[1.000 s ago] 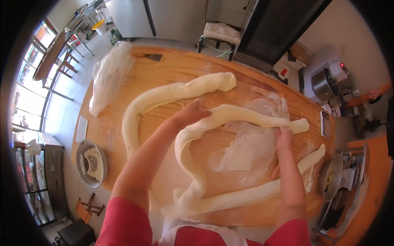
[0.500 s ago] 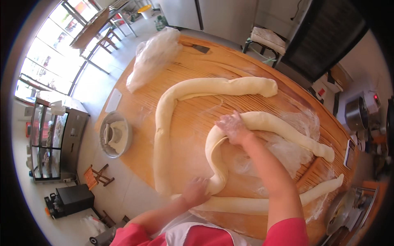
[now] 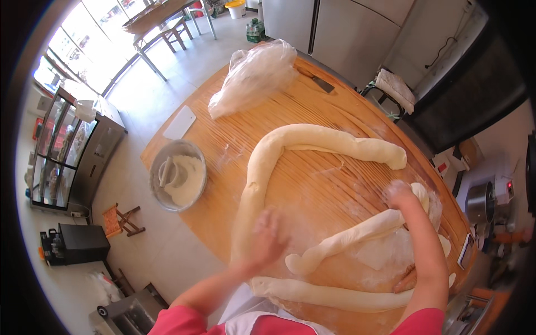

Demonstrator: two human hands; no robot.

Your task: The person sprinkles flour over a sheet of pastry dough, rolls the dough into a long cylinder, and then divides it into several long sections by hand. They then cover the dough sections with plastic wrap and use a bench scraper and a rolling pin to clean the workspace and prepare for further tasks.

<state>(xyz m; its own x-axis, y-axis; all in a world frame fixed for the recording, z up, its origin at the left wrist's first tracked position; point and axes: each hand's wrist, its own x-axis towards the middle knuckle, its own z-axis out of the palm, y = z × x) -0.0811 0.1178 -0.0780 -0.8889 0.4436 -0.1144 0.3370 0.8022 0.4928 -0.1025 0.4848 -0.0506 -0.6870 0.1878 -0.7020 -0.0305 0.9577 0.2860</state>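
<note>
Three long ropes of pale dough lie on the wooden table. The far dough rope (image 3: 307,135) curves like a hook, its left limb running toward me. My left hand (image 3: 271,237), blurred, hovers by that limb's near end with fingers stretched out, holding nothing. The middle dough rope (image 3: 354,231) slants across the table and bends back at its right end. My right hand (image 3: 398,194) is beside this bend; its fingers are smeared and I cannot tell whether they grip the dough. Nearest me, another dough rope (image 3: 335,296) passes partly behind my right forearm.
The wooden table (image 3: 223,167) holds a metal bowl (image 3: 202,187) of flour with a scoop, a white scraper (image 3: 180,123), a clear plastic bag (image 3: 257,75), a metal-bladed scraper (image 3: 322,85) and a phone (image 3: 465,251). A folding stool (image 3: 125,220) stands on the floor at left.
The middle dough rope has shifted from an S-curve to a slant with its bend at the right. My right hand moved right; my left hand came off the dough and rose. The view shifted.
</note>
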